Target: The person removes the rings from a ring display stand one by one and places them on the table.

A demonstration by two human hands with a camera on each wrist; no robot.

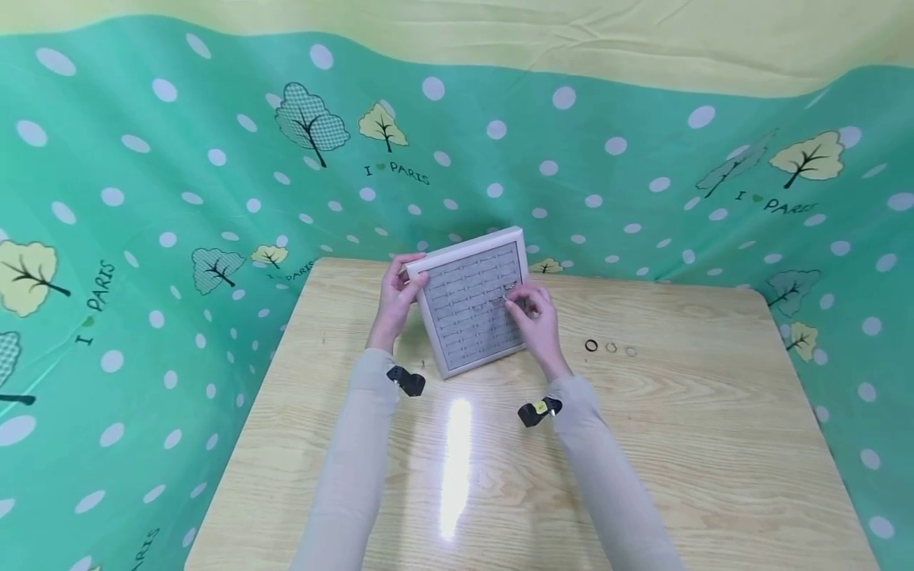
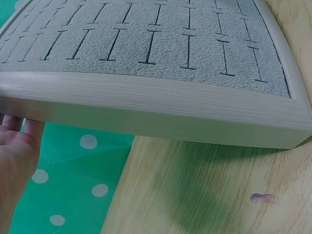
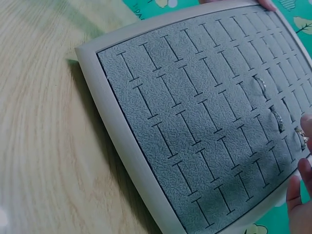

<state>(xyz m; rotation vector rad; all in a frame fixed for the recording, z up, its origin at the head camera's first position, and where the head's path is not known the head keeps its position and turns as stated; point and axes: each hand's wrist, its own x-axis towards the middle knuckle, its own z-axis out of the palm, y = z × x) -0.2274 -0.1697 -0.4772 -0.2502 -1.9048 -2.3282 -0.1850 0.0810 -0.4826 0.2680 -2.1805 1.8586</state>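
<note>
A grey ring display tray (image 1: 471, 305) with a pale frame and rows of slits stands tilted on the table. My left hand (image 1: 394, 300) grips its upper left corner, thumb on the front frame; in the left wrist view several fingers (image 2: 33, 129) reach under the frame. At the tray's right side my right hand (image 1: 537, 323) pinches a small ring, mostly hidden by the fingertips. Just above those fingertips a ring (image 1: 510, 285) sits in the padding. The right wrist view shows silvery rings (image 3: 278, 118) (image 3: 262, 87) in slits beside the hand (image 3: 303, 187).
Right of the tray, a black ring (image 1: 591, 346) and two paler rings (image 1: 611, 347) (image 1: 631, 351) lie in a row on the wooden table (image 1: 714, 444). A green dotted cloth (image 1: 500, 166) hangs behind the table and along its sides. A small dark mark (image 2: 263, 198) shows on the wood.
</note>
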